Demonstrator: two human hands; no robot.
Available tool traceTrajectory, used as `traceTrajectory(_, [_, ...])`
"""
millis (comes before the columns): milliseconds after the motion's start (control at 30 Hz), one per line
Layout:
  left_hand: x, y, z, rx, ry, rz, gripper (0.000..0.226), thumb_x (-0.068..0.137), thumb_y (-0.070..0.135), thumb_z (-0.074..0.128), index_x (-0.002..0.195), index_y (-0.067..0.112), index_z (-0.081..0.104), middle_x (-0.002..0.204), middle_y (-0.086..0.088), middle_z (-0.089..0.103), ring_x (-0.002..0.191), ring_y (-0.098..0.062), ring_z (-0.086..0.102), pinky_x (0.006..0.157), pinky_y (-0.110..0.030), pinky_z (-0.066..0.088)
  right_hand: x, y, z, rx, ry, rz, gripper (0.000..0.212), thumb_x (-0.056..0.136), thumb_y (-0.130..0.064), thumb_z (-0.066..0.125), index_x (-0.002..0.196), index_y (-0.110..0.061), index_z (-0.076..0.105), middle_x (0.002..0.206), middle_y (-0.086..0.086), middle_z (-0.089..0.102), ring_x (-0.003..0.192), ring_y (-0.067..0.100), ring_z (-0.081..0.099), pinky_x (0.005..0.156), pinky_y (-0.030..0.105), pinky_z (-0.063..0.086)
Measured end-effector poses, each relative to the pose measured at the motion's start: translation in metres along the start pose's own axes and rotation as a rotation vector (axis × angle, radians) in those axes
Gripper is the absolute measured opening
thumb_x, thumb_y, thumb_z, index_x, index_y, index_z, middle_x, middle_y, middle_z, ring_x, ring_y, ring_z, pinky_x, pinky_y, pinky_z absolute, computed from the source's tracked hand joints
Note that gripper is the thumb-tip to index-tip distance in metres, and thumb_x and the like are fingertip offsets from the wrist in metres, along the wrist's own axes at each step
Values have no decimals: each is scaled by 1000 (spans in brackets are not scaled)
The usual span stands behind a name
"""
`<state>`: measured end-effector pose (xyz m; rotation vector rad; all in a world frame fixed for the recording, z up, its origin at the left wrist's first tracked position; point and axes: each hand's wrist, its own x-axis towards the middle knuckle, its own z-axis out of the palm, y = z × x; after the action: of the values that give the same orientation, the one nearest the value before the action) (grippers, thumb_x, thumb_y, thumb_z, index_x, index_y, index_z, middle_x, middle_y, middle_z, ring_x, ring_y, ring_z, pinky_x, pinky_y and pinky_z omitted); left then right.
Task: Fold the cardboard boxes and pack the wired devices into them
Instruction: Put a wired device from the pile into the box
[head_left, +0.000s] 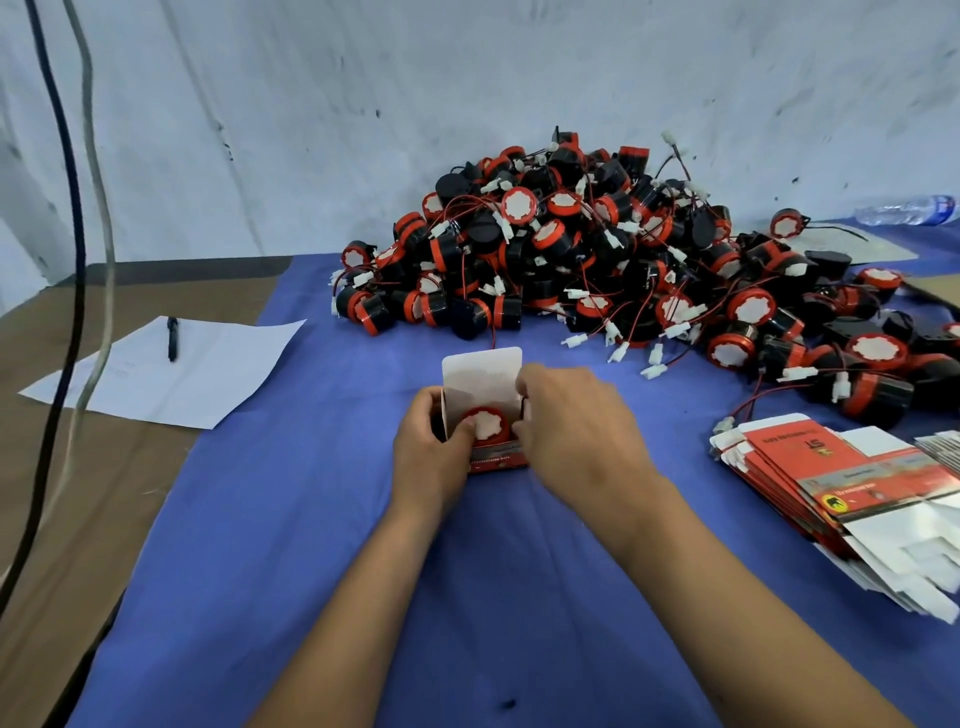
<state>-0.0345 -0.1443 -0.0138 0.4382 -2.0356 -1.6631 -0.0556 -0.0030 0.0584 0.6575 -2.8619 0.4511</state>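
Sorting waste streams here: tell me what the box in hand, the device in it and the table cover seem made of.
Box: thin card, white inside, glossy red print outside; its flap stands stiff. Device: likely moulded plastic, red rim with a white face. Table cover: probably woven blue cloth, matte, with soft creases.

Only the large letters "ST" can be read, upside down, on the flat box stack (810, 457).

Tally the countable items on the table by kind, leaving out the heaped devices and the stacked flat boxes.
Open red-and-white cardboard box held in both hands: 1
White paper sheet: 1
Black pen: 1
Clear plastic bottle: 1
Total: 4
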Motion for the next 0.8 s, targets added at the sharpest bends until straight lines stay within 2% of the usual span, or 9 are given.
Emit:
traceTrajectory(100, [0, -1, 0, -4, -16, 27, 22, 90, 3, 71, 108, 14, 65, 97, 5, 73, 85, -8, 69, 73, -28, 58, 7, -4, -12, -1, 68, -27, 11, 87, -2, 57, 82, -12, 56, 82, 8, 59, 77, 31, 56, 53, 34, 43])
traceTrajectory(200, [2, -3, 0, -13, -43, 21, 20, 90, 4, 73, 106, 13, 65, 92, 4, 73, 75, -3, 66, 65, -22, 54, 10, -22, -8, 17, 36, -106, 33, 82, 0, 60, 66, -17, 37, 68, 3, 43, 69, 28, 47, 48, 32, 29])
traceTrajectory(300, [3, -3, 0, -30, -42, 0, 19, 89, 8, 76, 104, 13, 65, 91, -2, 74, 74, -8, 67, 63, -26, 58, 14, -30, 0, 35, 1, -156, 23, 82, 2, 60, 71, -15, 48, 69, 0, 35, 65, 23, 38, 51, 33, 31])
traceTrajectory(367, [3, -4, 0, -65, -41, 1, 19, 89, 6, 77, 103, 10, 65, 91, -3, 74, 74, -9, 69, 62, -25, 57, 19, -29, 5, 15, 19, -147, 11, 84, -3, 61, 84, -13, 64, 77, 3, 47, 67, 23, 39, 54, 33, 32])
traceTrajectory(433, [3, -4, 1, -89, -40, -3, 19, 90, 4, 76, 103, 8, 64, 90, -5, 74, 72, -8, 69, 60, -23, 55, 21, -30, 11, -29, 39, -142, 13, 90, -8, 61, 98, -13, 70, 96, 8, 57, 74, 25, 42, 60, 33, 33])
traceTrajectory(567, [6, -5, 1, -95, -38, -6, 19, 88, -2, 73, 104, 4, 64, 89, -6, 75, 67, -5, 67, 53, -21, 53, 20, -41, 18, 19, 55, -109, 14, 92, -1, 55, 86, -13, 59, 86, 5, 43, 64, 22, 39, 47, 28, 20])
traceTrajectory(633, [7, -6, 0, -56, -41, 25, 16, 88, -2, 72, 102, 5, 65, 86, 0, 74, 65, 3, 63, 55, -18, 51, 19, -46, 23, 10, 60, -108, 23, 90, 4, 52, 77, -14, 48, 76, 1, 42, 57, 17, 40, 45, 26, 24])
traceTrajectory(733, [6, -7, -2, -32, -38, 58, 4, 91, 6, 65, 92, 10, 65, 81, 12, 67, 68, 7, 57, 63, -14, 49, 16, -57, 28, -21, 27, -157, 28, 88, 5, 52, 74, -17, 44, 80, 1, 47, 78, 23, 64, 59, 31, 43])
traceTrajectory(800, [7, -7, -3, -65, -57, 48, 16, 95, 5, 59, 87, 19, 61, 81, 16, 63, 69, 7, 57, 64, -9, 48, 17, -61, 29, -52, 1, -182, 20, 89, 1, 54, 84, -17, 48, 85, 1, 50, 88, 24, 66, 66, 33, 42])
